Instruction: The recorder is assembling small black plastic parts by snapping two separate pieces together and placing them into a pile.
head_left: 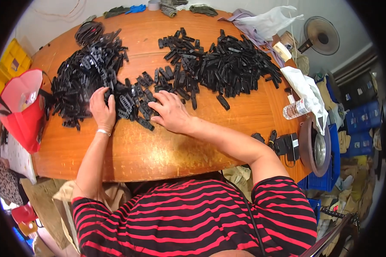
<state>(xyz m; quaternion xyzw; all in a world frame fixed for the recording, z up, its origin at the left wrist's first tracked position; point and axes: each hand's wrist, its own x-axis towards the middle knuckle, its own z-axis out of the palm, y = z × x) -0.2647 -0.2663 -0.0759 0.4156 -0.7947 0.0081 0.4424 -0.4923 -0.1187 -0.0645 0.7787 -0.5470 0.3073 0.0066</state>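
Recorder: Garment, torso?
Me: My shirt [167, 218]: black ground, red stripes running crosswise, narrow and slightly wavy.

Recorder: Sleeves?
Me: Short. Left sleeve [89, 216] and right sleeve [283, 203] both carry the same red-on-black striping, and both end near the elbow. The right one finishes in a dark edge.

Recorder: Wrists?
Me: One thin, pale bracelet [103, 132], left side. Clasp and material too small to make out.

Recorder: Hands?
Me: Left hand [101, 108] and right hand [172, 113] bare, forearms likewise.

Recorder: Shirt front, further detail?
Me: A thin black cord [249, 210] crosses the stripes, right of centre. Cannot tell whether it is attached.
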